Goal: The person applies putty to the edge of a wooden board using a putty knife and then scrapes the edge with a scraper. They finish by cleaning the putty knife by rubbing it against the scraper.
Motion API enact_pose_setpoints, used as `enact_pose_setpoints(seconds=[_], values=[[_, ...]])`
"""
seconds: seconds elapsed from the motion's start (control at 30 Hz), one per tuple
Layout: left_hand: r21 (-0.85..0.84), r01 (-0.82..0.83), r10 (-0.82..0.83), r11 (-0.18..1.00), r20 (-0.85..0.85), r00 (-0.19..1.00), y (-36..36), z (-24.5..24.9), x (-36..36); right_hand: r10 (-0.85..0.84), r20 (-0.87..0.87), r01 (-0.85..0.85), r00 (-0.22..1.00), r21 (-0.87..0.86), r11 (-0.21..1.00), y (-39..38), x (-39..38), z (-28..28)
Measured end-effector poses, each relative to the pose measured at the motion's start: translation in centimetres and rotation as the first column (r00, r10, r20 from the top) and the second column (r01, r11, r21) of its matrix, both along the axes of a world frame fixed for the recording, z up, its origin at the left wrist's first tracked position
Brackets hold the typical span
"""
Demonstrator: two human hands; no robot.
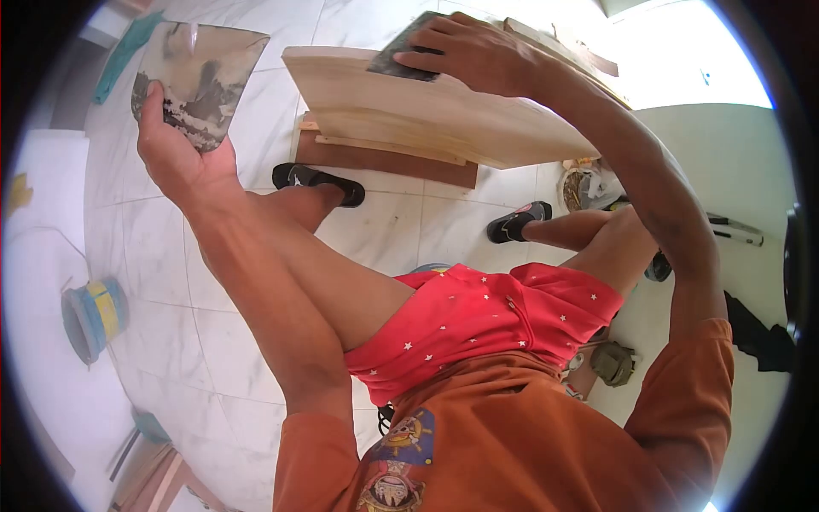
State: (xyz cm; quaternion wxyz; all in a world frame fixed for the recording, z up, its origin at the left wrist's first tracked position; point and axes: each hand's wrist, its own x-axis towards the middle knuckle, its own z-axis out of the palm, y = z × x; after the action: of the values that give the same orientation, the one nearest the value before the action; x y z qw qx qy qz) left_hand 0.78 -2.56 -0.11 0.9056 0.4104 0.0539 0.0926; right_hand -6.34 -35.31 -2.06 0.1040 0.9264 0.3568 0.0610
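Note:
On the left, my left hand grips a flat rectangular plate from below, thumb over its near face. Pale and dark grey paste is smeared across that plate. My right hand is closed on a thin dark flat scraper, fingers spread over its upper face. The scraper lies against the upper edge area of a light wooden panel. This panel stands tilted in front of my legs; whether paste lies under the scraper is hidden.
Below the panel is a brown wooden piece on the white tiled floor. A blue-grey bucket is at the left. A container with plastic and scraps stands right of my foot. More wood lies behind my right hand.

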Motion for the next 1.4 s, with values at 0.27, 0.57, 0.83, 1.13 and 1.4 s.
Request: enact_pose_setpoints(seconds=[0.27,0.57,0.83,1.13,1.4], values=[[-0.002,0.072,-0.072,0.997,-0.018,0.997,-2.3,-0.1,-0.2,-0.131,-0.05,0.13,0.99,-0.028,0.991,-6.7,-8.9,0.0],[-0.006,0.122,-0.122,0.992,-0.051,0.991,-5.1,-0.2,-0.9,-0.365,-0.12,0.357,0.923,-0.082,0.93,-12.5,-18.6,0.9],[0.066,0.211,-0.206,0.975,-0.068,0.976,-7.8,-0.9,-0.9,-0.527,-0.128,0.528,0.84,-0.027,0.849,-16.7,-23.3,2.4],[0.117,0.27,-0.261,0.956,-0.086,0.962,-10.7,-1.2,-1.1,-0.369,-0.045,0.372,0.928,0.104,0.922,-13.2,-16.5,-0.9],[0.14,0.323,-0.317,0.936,-0.069,0.946,-11.5,-2.2,-0.3,-0.515,-0.11,0.51,0.85,-0.071,0.857,-18.1,-24.6,0.4]])
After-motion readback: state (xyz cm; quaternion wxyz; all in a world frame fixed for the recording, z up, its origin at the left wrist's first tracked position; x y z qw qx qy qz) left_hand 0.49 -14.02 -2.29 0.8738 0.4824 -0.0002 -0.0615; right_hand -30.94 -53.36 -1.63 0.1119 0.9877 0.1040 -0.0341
